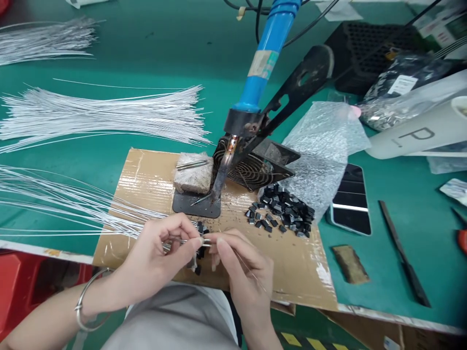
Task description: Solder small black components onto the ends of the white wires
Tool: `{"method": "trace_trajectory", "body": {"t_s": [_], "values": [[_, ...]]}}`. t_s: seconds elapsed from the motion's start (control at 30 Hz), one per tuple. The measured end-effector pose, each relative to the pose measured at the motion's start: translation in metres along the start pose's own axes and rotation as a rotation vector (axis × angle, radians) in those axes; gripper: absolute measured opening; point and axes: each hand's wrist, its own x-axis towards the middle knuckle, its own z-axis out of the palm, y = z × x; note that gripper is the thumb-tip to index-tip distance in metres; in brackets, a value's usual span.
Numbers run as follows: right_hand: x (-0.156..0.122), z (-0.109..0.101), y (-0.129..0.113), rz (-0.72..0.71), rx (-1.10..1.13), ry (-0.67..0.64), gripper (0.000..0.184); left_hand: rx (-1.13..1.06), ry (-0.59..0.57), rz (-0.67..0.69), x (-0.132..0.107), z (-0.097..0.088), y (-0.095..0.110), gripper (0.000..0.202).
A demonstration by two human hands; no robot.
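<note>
My left hand point(153, 262) is closed, thumb and forefinger pinching a thin white wire near its end. Close against those fingertips, my right hand point(244, 262) is also closed, with a thin bare wire point(251, 273) running back across its palm. Their exact point of contact is too small to make out. A loose bundle of white wires point(91, 209) comes in from the left and passes behind my left hand. Some small black connectors point(200, 227) lie under the fingers, partly hidden.
A soldering iron point(255, 78) on a black stand points down at a dark pad point(193, 206) beside a sponge-like block point(193, 177). Behind is a fan point(244, 167). Right of my hands are black connectors point(288, 209), bubble wrap point(321, 150), a phone point(350, 199) and a file-like tool point(403, 253).
</note>
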Motion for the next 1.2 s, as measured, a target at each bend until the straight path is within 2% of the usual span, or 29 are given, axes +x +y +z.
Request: {"method": "trace_trajectory", "body": {"t_s": [0.13,0.6,0.77,0.9,1.2], "values": [[0.001,0.001,0.002,-0.004,0.059,-0.024,0.019,0.008,0.008,-0.005,0.000,0.001,-0.001,0.022],[-0.002,0.006,0.008,0.138,0.301,-0.019,0.010,0.094,0.056,0.002,-0.002,0.005,-0.007,0.022],[-0.002,0.005,0.008,0.186,0.334,-0.023,0.009,0.103,0.046,-0.015,-0.004,0.005,-0.009,0.021],[-0.002,0.004,0.001,0.280,0.341,-0.009,0.013,0.106,0.029,-0.029,-0.005,0.005,-0.008,0.022],[0.005,-0.004,0.000,0.400,0.397,-0.098,0.020,0.072,-0.042,-0.097,-0.001,0.001,-0.008,0.022]]}}
